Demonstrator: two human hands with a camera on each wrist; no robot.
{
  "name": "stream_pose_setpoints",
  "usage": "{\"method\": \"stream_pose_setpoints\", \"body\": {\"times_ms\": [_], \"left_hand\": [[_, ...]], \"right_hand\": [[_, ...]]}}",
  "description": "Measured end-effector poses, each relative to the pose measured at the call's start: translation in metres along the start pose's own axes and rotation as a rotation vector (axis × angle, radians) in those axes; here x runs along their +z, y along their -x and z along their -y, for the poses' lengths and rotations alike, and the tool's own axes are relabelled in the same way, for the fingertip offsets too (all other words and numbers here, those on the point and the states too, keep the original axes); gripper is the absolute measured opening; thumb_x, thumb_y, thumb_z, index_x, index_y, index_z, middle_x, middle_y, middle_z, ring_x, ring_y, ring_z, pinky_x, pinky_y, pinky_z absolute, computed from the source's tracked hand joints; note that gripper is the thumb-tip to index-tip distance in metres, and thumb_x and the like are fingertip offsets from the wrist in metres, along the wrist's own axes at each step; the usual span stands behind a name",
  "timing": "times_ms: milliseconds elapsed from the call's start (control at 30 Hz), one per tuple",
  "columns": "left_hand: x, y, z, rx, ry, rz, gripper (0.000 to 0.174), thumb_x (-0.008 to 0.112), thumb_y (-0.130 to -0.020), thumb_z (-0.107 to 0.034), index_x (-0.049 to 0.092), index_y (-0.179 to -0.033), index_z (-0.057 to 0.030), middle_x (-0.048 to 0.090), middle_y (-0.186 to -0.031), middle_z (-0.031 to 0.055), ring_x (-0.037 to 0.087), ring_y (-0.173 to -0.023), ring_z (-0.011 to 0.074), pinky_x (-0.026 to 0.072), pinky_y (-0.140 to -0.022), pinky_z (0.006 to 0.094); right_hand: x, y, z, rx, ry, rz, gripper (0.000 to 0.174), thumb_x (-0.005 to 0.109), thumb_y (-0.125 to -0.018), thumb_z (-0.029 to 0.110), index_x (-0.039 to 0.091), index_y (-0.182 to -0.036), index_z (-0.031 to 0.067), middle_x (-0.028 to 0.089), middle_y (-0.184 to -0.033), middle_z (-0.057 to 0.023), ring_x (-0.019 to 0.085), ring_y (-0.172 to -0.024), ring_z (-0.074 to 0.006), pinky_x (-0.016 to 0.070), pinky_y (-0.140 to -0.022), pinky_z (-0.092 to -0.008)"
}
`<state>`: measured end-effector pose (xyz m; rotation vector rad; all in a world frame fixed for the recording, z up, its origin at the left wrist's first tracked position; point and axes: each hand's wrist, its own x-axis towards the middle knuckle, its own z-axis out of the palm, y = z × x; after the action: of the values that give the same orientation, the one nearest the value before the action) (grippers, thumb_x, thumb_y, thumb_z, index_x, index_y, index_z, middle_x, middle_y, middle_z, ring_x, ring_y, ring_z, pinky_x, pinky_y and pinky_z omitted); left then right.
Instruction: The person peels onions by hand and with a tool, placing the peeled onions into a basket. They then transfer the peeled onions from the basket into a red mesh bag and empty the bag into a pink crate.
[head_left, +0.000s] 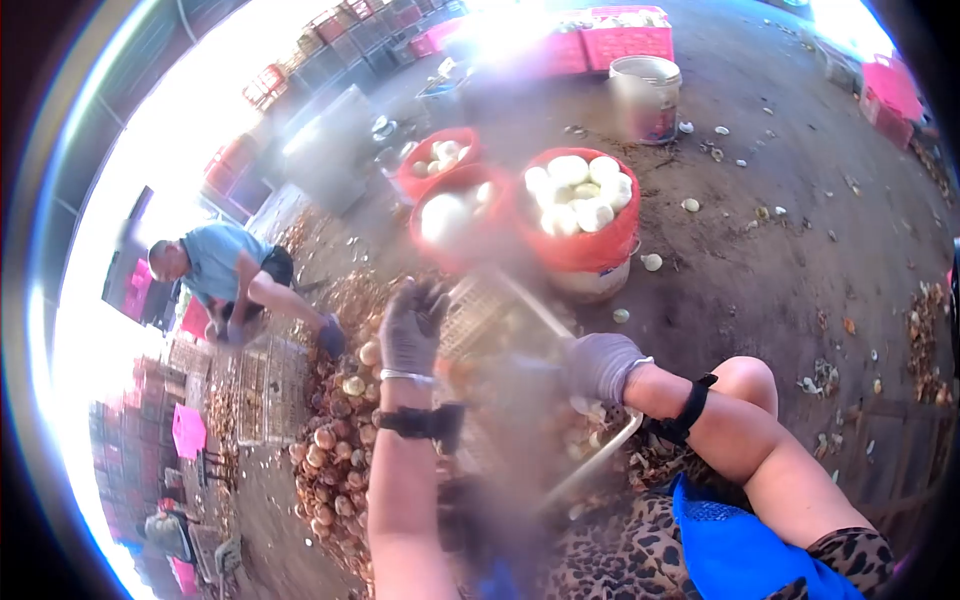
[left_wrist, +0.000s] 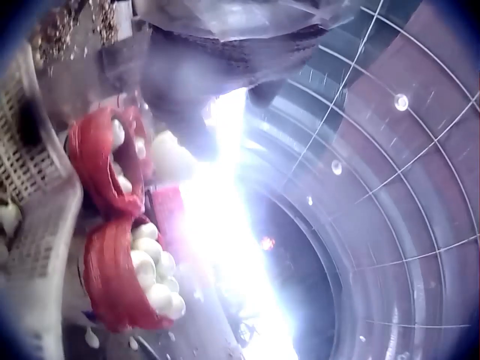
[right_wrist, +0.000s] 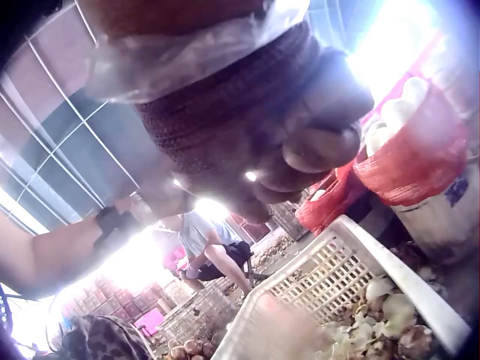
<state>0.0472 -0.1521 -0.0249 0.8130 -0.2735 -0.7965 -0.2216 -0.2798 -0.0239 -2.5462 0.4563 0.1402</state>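
Observation:
My left hand (head_left: pixel 410 325), in a greyish glove, is raised beyond the left side of a pale plastic crate (head_left: pixel 470 315), its fingers loosely bent toward the red-lined buckets. In the left wrist view a white peeled onion (left_wrist: pixel 172 157) shows just past the fingertips, apart from the palm. Over the crate's right side, my gloved right hand (head_left: pixel 605 365) has its fingers curled in; I cannot tell whether something is inside them. The right wrist view shows onions and loose skins (right_wrist: pixel 390 315) inside the crate. Peeled onions fill a large red-lined bucket (head_left: pixel 580 250) ahead.
Two smaller red-lined buckets (head_left: pixel 440 180) stand beside the large one. Unpeeled onions (head_left: pixel 335 460) lie heaped at the left. Another person (head_left: pixel 225 265) sits bent forward beyond the heap. A white bucket (head_left: pixel 645 100) and pink crates (head_left: pixel 625 45) stand farther back.

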Motion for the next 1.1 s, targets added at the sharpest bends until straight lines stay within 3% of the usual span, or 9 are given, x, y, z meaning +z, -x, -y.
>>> {"method": "stream_pose_setpoints", "body": {"times_ms": [167,300,433,533,567,700,867,1033,1100], "left_hand": [[-0.081,0.107,-0.055,0.123,-0.217,-0.122,0.022,0.059,-0.09,-0.019,0.061,-0.11,-0.0077,0.066,-0.106,0.0154,0.067,-0.088,0.0293,0.0577,-0.072,0.0405],[-0.209,0.288,-0.072,0.178,-0.337,-0.683,0.02,0.058,-0.09,-0.017,0.058,-0.107,-0.006,0.066,-0.096,0.0123,0.065,-0.079,0.0261,0.0551,-0.062,0.0358],[-0.336,0.438,-0.023,0.111,-0.339,-1.155,0.016,0.059,-0.088,-0.02,0.055,-0.095,-0.0053,0.062,-0.08,0.0091,0.061,-0.061,0.0202,0.0508,-0.05,0.0316],[-0.339,0.465,0.018,0.045,-0.227,-1.409,0.017,0.059,-0.088,-0.022,0.056,-0.083,-0.0058,0.056,-0.068,0.0047,0.056,-0.052,0.017,0.0468,-0.043,0.0303],[-0.39,0.486,0.044,-0.001,-0.146,-1.29,0.017,0.062,-0.086,-0.021,0.055,-0.08,-0.007,0.053,-0.064,0.0035,0.054,-0.051,0.0157,0.0455,-0.043,0.0284],[-0.408,0.434,0.078,-0.019,-0.445,-1.263,0.031,0.063,-0.085,-0.025,0.059,-0.103,-0.0003,0.058,-0.073,0.0056,0.055,-0.055,0.0152,0.044,-0.046,0.0271],[-0.504,0.344,0.126,-0.248,-1.434,-0.992,0.052,0.065,-0.082,-0.032,0.052,-0.122,-0.0015,0.062,-0.094,0.0112,0.061,-0.076,0.0232,0.0504,-0.062,0.0345],[-0.429,0.274,0.106,-0.307,-0.954,-1.537,0.056,0.062,-0.083,-0.039,0.049,-0.127,-0.0081,0.06,-0.102,0.0151,0.059,-0.091,0.0271,0.0504,-0.073,0.0394],[-0.437,0.281,0.102,-0.223,-0.592,-1.466,0.055,0.059,-0.084,-0.041,0.048,-0.128,-0.0096,0.06,-0.107,0.0147,0.058,-0.096,0.0281,0.0503,-0.077,0.0405]], "right_hand": [[0.028,-0.01,-0.015,0.01,0.153,0.049,0.023,0.058,-0.08,0.023,0.067,-0.094,0.0075,0.066,-0.081,-0.0224,0.065,-0.079,-0.0378,0.0526,-0.068,-0.045],[0.063,0.0,-0.003,0.034,0.125,0.055,0.026,0.058,-0.081,0.023,0.064,-0.102,0.0088,0.065,-0.089,-0.0233,0.064,-0.086,-0.0386,0.0515,-0.075,-0.0461],[0.11,-0.002,-0.012,0.022,0.273,0.205,0.034,0.06,-0.079,0.022,0.06,-0.112,0.0126,0.065,-0.092,-0.0236,0.062,-0.089,-0.0394,0.0497,-0.079,-0.0471],[0.137,-0.014,-0.003,0.015,0.369,0.328,0.037,0.06,-0.078,0.021,0.059,-0.114,0.0137,0.065,-0.092,-0.0229,0.062,-0.089,-0.0397,0.0494,-0.08,-0.0474],[0.142,-0.017,0.006,0.009,0.377,0.353,0.037,0.06,-0.078,0.021,0.059,-0.114,0.0133,0.065,-0.092,-0.0227,0.062,-0.09,-0.0398,0.0493,-0.08,-0.0473],[0.143,-0.036,0.059,-0.008,0.409,0.38,0.038,0.06,-0.077,0.02,0.059,-0.115,0.012,0.064,-0.095,-0.0222,0.061,-0.093,-0.0396,0.0487,-0.082,-0.0466],[0.142,-0.049,0.078,0.034,0.428,0.342,0.04,0.062,-0.077,0.02,0.059,-0.116,0.0123,0.064,-0.094,-0.0237,0.061,-0.092,-0.04,0.0484,-0.081,-0.0473],[0.137,-0.037,0.078,0.045,0.319,0.248,0.04,0.063,-0.075,0.015,0.06,-0.114,0.01,0.064,-0.092,-0.0249,0.062,-0.088,-0.0404,0.0501,-0.078,-0.0441],[0.134,-0.031,0.073,0.035,0.274,0.244,0.04,0.063,-0.074,0.012,0.06,-0.114,0.0086,0.064,-0.091,-0.025,0.063,-0.087,-0.0394,0.0507,-0.078,-0.0413]]}}
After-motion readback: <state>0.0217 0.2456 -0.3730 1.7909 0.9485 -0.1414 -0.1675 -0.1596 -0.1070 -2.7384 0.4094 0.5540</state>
